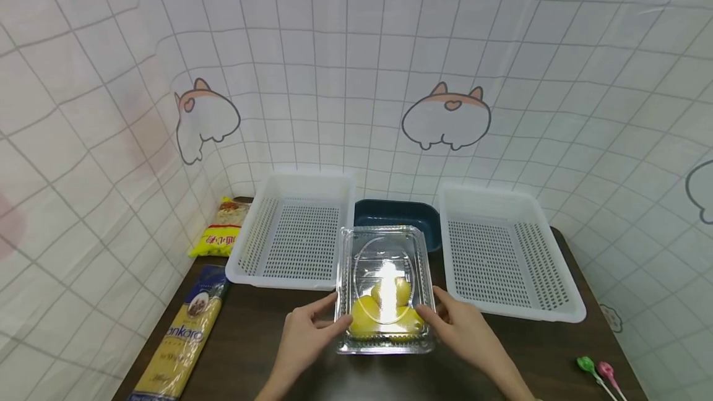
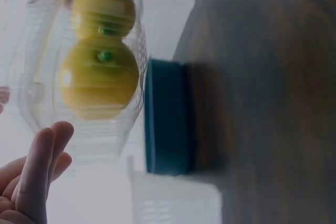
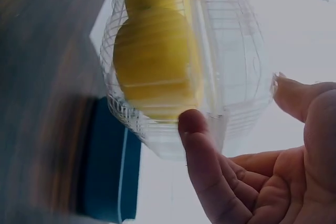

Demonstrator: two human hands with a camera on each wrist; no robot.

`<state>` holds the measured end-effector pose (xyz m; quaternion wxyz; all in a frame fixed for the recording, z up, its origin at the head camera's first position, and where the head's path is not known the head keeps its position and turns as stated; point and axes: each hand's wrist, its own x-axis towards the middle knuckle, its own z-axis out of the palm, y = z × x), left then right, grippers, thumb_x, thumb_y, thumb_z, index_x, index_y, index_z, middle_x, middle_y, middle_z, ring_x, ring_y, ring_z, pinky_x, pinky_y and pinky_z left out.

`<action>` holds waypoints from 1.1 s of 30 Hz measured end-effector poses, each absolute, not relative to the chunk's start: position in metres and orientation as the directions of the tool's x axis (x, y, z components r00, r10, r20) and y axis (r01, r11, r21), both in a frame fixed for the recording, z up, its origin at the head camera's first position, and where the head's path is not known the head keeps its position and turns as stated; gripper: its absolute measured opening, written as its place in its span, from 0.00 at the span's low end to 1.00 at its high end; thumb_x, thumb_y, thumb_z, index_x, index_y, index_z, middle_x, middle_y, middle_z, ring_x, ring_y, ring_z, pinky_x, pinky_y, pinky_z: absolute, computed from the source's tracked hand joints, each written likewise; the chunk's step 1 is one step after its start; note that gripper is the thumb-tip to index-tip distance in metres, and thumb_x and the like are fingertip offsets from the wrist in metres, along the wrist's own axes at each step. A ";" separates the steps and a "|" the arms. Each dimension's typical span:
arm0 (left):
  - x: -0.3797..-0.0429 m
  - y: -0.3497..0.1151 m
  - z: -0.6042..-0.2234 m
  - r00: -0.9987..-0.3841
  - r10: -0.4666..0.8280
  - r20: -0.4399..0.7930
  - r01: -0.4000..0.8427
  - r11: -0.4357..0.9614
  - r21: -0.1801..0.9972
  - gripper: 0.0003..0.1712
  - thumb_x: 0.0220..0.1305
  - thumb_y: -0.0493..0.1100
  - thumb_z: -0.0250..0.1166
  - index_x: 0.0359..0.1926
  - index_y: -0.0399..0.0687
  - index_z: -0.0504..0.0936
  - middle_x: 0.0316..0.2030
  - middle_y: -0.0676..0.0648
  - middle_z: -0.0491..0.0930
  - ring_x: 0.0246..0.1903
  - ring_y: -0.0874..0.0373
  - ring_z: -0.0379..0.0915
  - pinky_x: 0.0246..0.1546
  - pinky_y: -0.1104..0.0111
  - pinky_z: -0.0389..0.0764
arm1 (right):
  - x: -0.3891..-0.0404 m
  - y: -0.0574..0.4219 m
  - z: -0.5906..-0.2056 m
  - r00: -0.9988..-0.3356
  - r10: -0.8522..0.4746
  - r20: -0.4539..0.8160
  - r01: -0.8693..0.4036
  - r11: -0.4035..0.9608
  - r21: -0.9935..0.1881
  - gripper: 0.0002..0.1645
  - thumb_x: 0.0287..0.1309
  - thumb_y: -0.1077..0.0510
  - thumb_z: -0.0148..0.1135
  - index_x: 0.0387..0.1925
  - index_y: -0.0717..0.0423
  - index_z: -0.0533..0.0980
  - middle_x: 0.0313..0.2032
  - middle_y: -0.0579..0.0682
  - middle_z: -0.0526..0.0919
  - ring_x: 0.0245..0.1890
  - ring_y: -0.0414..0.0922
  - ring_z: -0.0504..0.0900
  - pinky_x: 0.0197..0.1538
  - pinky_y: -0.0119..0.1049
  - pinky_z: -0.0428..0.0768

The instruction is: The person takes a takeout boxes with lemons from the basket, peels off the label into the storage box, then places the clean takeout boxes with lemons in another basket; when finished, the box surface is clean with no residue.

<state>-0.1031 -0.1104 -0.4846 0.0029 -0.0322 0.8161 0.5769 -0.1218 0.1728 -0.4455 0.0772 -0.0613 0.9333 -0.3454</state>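
Note:
A clear plastic clamshell box (image 1: 384,246) with its lid down holds several yellow lemon-like fruits (image 1: 364,316), bunched at its near end. The left hand (image 1: 306,333) grips the box's left edge, thumb on the lid side. On the opposite edge, the right hand (image 1: 465,330) pinches the box in the same manner. Both wrist views show the box raised above the table, with the left fingers (image 2: 39,163) and right fingers (image 3: 202,161) against its rim. The green ends of two fruits (image 2: 100,77) show through the clear wall in the left wrist view.
Beyond the box sits a dark blue basin (image 1: 398,210), between a left white basket (image 1: 303,240) and a right white basket (image 1: 501,258). Along the left edge lie a yellow food bag (image 1: 223,228) and a spaghetti pack (image 1: 181,339). Two lollipops (image 1: 596,367) lie at right.

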 end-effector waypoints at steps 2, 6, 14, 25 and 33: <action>-0.107 -0.114 -0.479 -0.997 -0.066 -0.035 -0.056 0.339 0.939 0.34 0.52 0.55 0.76 0.57 0.44 0.83 0.56 0.36 0.83 0.33 0.57 0.90 0.27 0.76 0.84 | -0.125 0.168 -0.442 -0.980 -0.167 -0.107 -0.050 0.731 -0.681 0.44 0.65 0.37 0.59 0.69 0.64 0.66 0.29 0.42 0.85 0.24 0.32 0.77 0.29 0.27 0.75; -0.118 -0.122 -0.469 -0.996 -0.092 -0.003 -0.036 0.356 0.934 0.33 0.51 0.54 0.77 0.57 0.44 0.83 0.53 0.38 0.85 0.32 0.58 0.90 0.26 0.74 0.84 | -0.134 0.159 -0.436 -0.980 -0.180 -0.083 -0.068 0.699 -0.712 0.44 0.66 0.38 0.58 0.71 0.63 0.64 0.28 0.43 0.83 0.23 0.34 0.75 0.25 0.28 0.71; -0.136 -0.144 -0.459 -0.996 -0.086 -0.006 -0.037 0.364 0.931 0.33 0.53 0.52 0.76 0.60 0.47 0.81 0.56 0.40 0.84 0.33 0.58 0.90 0.25 0.75 0.82 | -0.149 0.141 -0.429 -0.980 -0.184 -0.075 -0.056 0.618 -0.784 0.43 0.66 0.39 0.58 0.72 0.60 0.63 0.37 0.48 0.88 0.29 0.37 0.81 0.29 0.29 0.77; -0.167 -0.187 -0.449 -0.999 -0.048 -0.023 -0.042 0.425 0.904 0.35 0.60 0.57 0.70 0.65 0.50 0.77 0.62 0.40 0.79 0.49 0.48 0.86 0.40 0.70 0.87 | -0.173 0.117 -0.423 -0.952 -0.285 -0.109 -0.013 0.395 -0.919 0.40 0.71 0.41 0.53 0.75 0.58 0.58 0.62 0.61 0.80 0.50 0.49 0.86 0.53 0.44 0.86; -0.186 -0.210 -0.439 -0.993 -0.033 -0.111 -0.116 0.368 0.922 0.38 0.63 0.57 0.68 0.70 0.47 0.71 0.68 0.40 0.73 0.61 0.44 0.77 0.48 0.67 0.87 | -0.191 0.099 -0.423 -0.923 -0.358 -0.141 0.045 0.262 -0.964 0.40 0.73 0.40 0.49 0.75 0.60 0.57 0.74 0.60 0.64 0.63 0.57 0.79 0.66 0.50 0.77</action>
